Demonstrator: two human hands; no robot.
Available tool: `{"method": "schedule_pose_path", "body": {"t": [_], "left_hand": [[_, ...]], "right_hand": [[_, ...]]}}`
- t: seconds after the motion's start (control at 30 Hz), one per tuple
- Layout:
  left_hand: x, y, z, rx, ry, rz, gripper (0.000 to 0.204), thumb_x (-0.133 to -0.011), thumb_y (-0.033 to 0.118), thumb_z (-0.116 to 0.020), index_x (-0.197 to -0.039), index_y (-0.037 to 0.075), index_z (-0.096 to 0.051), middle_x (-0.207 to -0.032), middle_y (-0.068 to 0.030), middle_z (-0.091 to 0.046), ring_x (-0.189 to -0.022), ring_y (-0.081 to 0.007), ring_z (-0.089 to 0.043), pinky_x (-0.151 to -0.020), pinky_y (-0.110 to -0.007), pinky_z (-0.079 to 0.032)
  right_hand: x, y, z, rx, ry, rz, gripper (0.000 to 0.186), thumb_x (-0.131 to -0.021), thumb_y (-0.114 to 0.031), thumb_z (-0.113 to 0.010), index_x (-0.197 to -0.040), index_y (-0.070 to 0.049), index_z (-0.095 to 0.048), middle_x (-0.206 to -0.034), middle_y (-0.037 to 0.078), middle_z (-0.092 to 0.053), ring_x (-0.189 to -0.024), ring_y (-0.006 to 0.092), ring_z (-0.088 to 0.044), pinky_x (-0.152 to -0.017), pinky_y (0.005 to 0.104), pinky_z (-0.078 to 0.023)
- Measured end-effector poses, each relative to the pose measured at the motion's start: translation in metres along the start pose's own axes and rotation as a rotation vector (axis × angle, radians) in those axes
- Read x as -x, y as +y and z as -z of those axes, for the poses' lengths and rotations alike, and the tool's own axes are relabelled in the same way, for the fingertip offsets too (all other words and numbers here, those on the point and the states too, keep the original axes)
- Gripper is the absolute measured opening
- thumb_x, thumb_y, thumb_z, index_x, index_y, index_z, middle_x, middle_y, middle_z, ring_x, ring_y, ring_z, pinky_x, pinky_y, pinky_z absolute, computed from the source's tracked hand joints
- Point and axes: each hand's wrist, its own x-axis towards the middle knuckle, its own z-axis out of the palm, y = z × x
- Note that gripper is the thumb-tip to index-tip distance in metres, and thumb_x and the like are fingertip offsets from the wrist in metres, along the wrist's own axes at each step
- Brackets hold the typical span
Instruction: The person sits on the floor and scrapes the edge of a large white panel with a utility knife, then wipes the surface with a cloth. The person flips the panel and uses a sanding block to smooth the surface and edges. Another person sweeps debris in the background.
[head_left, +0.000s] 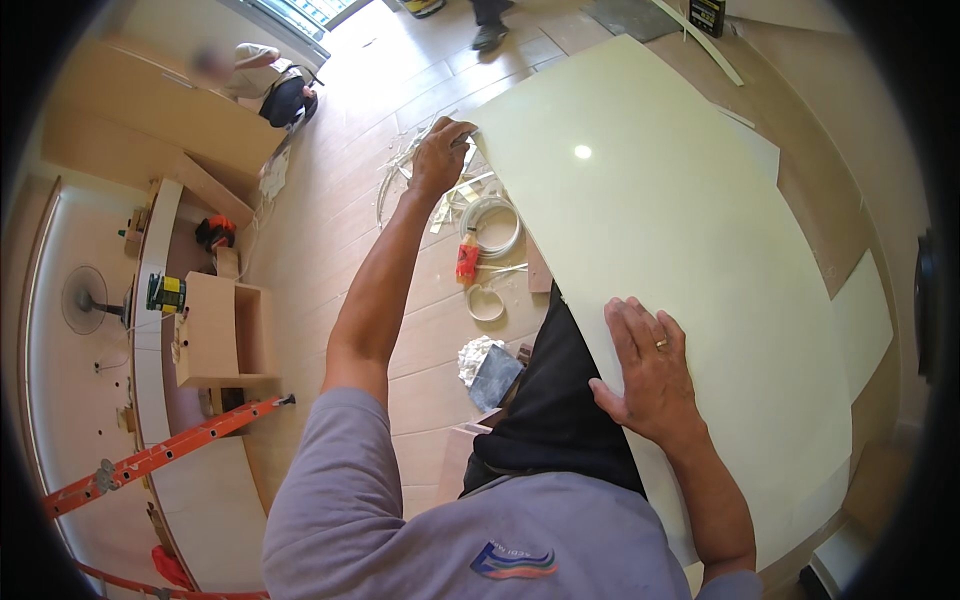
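A large, pale cream laminate sheet (680, 210) with a glossy face lies in front of me and to my right. My right hand (650, 375) rests flat on it near its left edge, fingers stretched out, a ring on one finger. My left arm reaches far forward, and my left hand (440, 160) is closed at the sheet's far left corner. Its fingertips are curled by the edge; whatever they pinch there is too small to make out. Below that hand, thin cut strips (405, 160) are scattered over the floor.
Left of the sheet lie a coil of pale edging (492, 225), a red-wrapped tool (467, 258) and a grey block (495, 378). An orange ladder (165, 455), an open wooden box (230, 330) and a fan (90, 300) are at left. Another person (270, 80) is at far left.
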Motion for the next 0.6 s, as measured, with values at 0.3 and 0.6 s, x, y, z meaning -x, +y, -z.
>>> {"method": "schedule_pose_path", "body": {"t": [0.3, 0.6], "left_hand": [[0.042, 0.035, -0.01, 0.082, 0.027, -0.075, 0.028, -0.085, 0.001, -0.066, -0.111, 0.009, -0.07, -0.103, -0.0105, -0.066, -0.091, -0.0304, -0.069, -0.079, -0.041, -0.053], [0.091, 0.094, -0.009, 0.111, -0.019, -0.036, 0.032, -0.082, -0.006, -0.065, -0.112, 0.004, -0.071, -0.097, -0.0133, -0.064, -0.086, -0.0277, -0.067, -0.076, -0.036, -0.052]], "right_hand": [[0.004, 0.003, -0.001, 0.001, 0.029, -0.006, 0.088, -0.078, -0.032, -0.079, -0.15, -0.003, -0.038, -0.147, 0.012, -0.045, -0.141, 0.0273, -0.04, -0.117, 0.0493, -0.027], [0.007, 0.004, -0.004, 0.016, 0.009, -0.014, 0.087, -0.082, -0.035, -0.076, -0.152, -0.004, -0.035, -0.148, 0.012, -0.044, -0.143, 0.0259, -0.038, -0.118, 0.0481, -0.026]]}}
